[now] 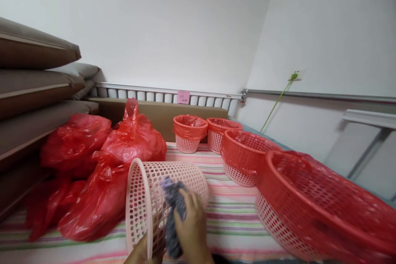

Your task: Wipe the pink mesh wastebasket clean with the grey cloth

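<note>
A pale pink perforated plastic basket lies on its side in front of me, its open mouth facing left. My left hand grips its rim near the bottom of the view, fingers partly hidden behind the holes. In my right hand is a bunched grey-purple cloth, pressed against the basket's outer wall.
Red plastic bags, knotted and full, are heaped on the left beside stacked cushions. Several baskets lined with red bags, one large basket nearest, run along the right. Striped cloth covers the surface. A radiator stands behind.
</note>
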### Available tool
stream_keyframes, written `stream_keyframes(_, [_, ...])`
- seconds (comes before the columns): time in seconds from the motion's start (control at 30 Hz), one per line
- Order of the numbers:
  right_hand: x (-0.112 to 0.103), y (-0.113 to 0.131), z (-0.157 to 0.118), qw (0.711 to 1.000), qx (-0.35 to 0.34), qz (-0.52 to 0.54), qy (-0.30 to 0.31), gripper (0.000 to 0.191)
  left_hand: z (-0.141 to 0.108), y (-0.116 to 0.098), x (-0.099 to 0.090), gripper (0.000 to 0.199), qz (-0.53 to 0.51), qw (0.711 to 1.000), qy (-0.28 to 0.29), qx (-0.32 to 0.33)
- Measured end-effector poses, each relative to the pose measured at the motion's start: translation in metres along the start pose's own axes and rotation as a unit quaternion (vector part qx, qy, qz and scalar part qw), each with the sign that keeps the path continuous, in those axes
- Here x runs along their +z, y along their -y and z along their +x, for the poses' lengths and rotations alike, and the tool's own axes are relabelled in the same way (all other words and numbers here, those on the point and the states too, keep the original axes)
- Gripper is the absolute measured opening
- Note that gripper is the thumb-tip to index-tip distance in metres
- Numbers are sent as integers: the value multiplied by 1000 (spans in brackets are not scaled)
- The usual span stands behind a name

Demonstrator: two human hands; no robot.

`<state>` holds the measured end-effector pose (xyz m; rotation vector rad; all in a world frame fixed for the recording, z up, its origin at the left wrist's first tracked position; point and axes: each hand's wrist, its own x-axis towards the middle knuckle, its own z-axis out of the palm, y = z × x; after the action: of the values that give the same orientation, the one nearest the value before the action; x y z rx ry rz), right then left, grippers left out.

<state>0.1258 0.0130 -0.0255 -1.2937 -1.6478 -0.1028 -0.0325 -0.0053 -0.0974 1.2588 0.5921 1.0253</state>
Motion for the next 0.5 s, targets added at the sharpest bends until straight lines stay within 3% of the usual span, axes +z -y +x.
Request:
stream_keyframes(0.1, [-3,-49,23,992,81,-96,2,34,2,-11,20,63,-21,999,31,31])
stream_keyframes(0.17, [-2,-74,34,984,96,-146,21,36,2,-24,31,69,18,996,46,74])
stream_keyframes(0.27, [-2,-96,44,970,125,-200,57,40,3,-39,41,82,66,991,44,105])
stream_keyframes(0.33, [-5,-105,45,954,181,-223,85,43,10,-43,47,86,62,993,13,101])
stream_keyframes(0.4, [-10,-113,37,942,241,-203,117,43,23,-42,55,84,39,994,-29,101])
stream_keyframes(0.5, [-16,-122,5,936,313,-86,138,40,50,-38,69,85,-28,989,-60,130])
